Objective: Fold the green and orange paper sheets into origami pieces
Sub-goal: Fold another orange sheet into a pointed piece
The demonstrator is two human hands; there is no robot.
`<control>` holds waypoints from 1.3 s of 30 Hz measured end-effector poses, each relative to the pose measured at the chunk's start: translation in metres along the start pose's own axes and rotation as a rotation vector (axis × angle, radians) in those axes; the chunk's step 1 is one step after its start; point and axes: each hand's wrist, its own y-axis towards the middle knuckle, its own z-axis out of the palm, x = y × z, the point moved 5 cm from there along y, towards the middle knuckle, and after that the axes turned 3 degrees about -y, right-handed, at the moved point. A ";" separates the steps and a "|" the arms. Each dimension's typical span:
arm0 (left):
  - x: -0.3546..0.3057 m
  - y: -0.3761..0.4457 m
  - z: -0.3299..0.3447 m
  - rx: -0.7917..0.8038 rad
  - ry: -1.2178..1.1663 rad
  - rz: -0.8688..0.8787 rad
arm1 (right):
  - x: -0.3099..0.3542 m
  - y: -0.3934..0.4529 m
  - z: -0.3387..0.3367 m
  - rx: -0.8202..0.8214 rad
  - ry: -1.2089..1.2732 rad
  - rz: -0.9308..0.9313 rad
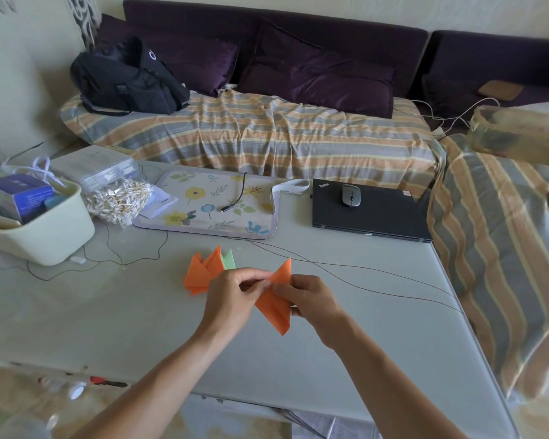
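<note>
Both our hands work one orange paper piece (274, 304) held above the table (124, 312): our left hand (232, 301) pinches its upper fold between thumb and fingertips, our right hand (311, 297) grips its right edge. At ten o'clock from the hands, folded orange pieces (202, 274) lie stacked on the table, a green piece (229, 259) peeking out behind them. At two o'clock sits a closed laptop (368, 213) with a mouse (351, 195) on it.

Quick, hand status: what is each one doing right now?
Left hand: pinching the folded orange paper piece at its upper left edge.
Right hand: fingers curled on the same piece from its right side.
</note>
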 end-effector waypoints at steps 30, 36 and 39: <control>0.018 -0.003 0.011 0.113 -0.277 -0.340 | 0.007 0.000 -0.016 -0.187 0.164 -0.037; 0.021 0.000 0.006 0.015 -0.321 -0.369 | 0.006 0.000 -0.009 -0.118 0.076 -0.028; 0.023 -0.001 0.007 0.013 -0.322 -0.381 | 0.009 -0.001 -0.010 -0.155 0.053 -0.053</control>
